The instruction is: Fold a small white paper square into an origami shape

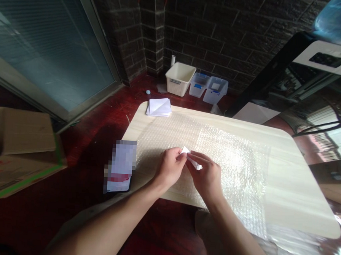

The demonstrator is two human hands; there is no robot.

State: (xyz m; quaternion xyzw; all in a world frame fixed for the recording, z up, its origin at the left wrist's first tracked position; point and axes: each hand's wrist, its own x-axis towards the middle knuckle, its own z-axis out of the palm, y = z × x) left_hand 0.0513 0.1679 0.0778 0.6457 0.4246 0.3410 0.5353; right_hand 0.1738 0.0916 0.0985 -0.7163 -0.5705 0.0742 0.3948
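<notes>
A small piece of folded white paper [197, 165] is held between my two hands above the bubble wrap. My left hand [172, 163] pinches its left end, thumb and fingers closed. On the other side, my right hand [206, 173] grips the paper with fingertips bent toward the left thumb. Part of the paper is hidden behind the fingers. Beneath both hands a sheet of clear bubble wrap [231, 157] covers much of the pale table [290, 179]. At the table's far left corner lies a stack of white paper sheets [159, 106].
A phone [118, 185], partly blurred out, is at the table's left edge. Beyond the table stand a cream basket [180, 80] and two clear plastic bins [215, 90]. An open cardboard box [27, 135] sits on the left; a water dispenser [323, 55] rises at the right.
</notes>
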